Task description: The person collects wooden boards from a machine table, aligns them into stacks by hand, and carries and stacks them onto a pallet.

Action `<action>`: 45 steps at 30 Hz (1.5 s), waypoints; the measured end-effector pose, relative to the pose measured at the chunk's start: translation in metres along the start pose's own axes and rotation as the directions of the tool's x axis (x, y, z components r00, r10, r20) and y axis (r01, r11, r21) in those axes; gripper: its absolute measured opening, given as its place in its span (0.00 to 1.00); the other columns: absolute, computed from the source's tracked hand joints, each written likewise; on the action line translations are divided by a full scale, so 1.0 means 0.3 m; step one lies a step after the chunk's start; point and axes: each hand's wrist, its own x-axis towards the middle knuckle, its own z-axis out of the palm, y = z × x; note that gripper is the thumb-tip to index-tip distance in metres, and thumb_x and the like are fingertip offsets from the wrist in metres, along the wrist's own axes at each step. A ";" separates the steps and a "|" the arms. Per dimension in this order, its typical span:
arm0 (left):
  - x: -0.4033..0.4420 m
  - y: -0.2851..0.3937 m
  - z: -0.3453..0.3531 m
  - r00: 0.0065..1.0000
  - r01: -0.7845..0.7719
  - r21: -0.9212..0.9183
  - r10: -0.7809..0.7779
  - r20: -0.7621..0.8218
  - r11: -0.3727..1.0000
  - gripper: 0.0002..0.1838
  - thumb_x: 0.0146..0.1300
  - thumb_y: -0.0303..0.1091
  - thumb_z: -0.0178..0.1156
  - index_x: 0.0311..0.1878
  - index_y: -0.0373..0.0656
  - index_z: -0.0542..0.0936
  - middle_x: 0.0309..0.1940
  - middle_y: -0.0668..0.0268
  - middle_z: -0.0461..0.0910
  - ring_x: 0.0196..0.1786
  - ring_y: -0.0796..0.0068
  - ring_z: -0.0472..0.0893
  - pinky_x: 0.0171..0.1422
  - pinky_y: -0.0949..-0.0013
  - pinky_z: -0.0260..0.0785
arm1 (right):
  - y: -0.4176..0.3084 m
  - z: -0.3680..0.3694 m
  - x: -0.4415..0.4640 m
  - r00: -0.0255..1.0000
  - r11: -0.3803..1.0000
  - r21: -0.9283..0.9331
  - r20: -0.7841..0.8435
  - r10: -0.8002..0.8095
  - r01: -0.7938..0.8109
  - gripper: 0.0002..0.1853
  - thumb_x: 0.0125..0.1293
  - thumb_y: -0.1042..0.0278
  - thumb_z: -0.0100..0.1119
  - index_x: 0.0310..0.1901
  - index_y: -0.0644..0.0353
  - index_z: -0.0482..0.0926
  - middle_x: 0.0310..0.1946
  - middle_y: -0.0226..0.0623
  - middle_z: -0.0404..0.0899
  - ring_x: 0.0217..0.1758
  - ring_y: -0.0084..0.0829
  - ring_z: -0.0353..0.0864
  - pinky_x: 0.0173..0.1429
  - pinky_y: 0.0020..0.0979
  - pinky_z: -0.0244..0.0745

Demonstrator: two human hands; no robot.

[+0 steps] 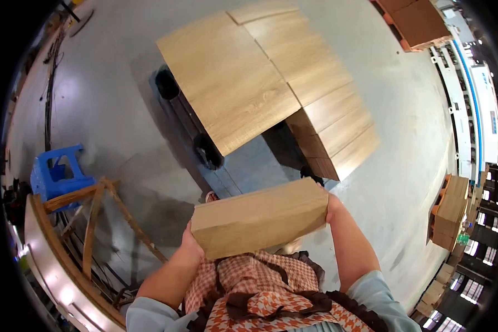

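A stack of light wood-grain boards (pixel 260 221) is held level in front of my body, its long side running from left to right. My left hand (pixel 191 240) grips its left end and my right hand (pixel 332 208) grips its right end; most of the fingers are hidden behind and under it. Beyond it are large wood-grain panels (pixel 232 83) in piles on a low dark pallet. The nearest pile at the right, of narrower boards (pixel 343 127), shows its layered side a short way past my right hand.
At left stand a blue plastic stool (pixel 61 171) and a wooden frame (pixel 94 221) beside a pale-topped bench (pixel 55 271). More stacked boards (pixel 451 213) on a pallet are at right, with a brown stack (pixel 418 22) at the upper right. Cables (pixel 50 99) run along the floor at left.
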 end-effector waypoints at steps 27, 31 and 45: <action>1.064 0.195 -0.140 0.882 -0.409 0.042 0.407 -0.238 0.911 0.27 0.60 0.54 0.44 0.56 0.47 0.67 0.55 0.64 0.69 0.59 0.61 0.65 0.57 0.51 0.60 | -0.182 -0.065 0.945 0.818 0.818 -0.533 -0.358 -0.450 0.217 0.30 0.55 0.45 0.54 0.51 0.63 0.71 0.41 0.38 0.76 0.49 0.35 0.72 0.51 0.26 0.65; 1.111 0.189 -0.319 0.886 -0.463 0.103 0.463 0.026 0.880 0.26 0.58 0.50 0.50 0.56 0.46 0.67 0.55 0.65 0.68 0.58 0.59 0.66 0.60 0.52 0.58 | 0.109 -0.086 0.973 0.995 0.995 -0.043 -0.040 -0.087 0.085 0.33 0.56 0.50 0.56 0.58 0.60 0.59 0.57 0.39 0.63 0.61 0.35 0.60 0.59 0.42 0.56; 1.214 0.077 -0.159 0.785 -0.466 0.540 0.609 -0.112 0.701 0.23 0.54 0.35 0.58 0.53 0.41 0.67 0.48 0.62 0.72 0.51 0.63 0.72 0.53 0.57 0.66 | -0.028 0.187 1.111 0.923 0.879 0.288 -0.064 -0.378 0.380 0.27 0.57 0.63 0.58 0.57 0.62 0.62 0.54 0.33 0.66 0.57 0.31 0.64 0.61 0.33 0.57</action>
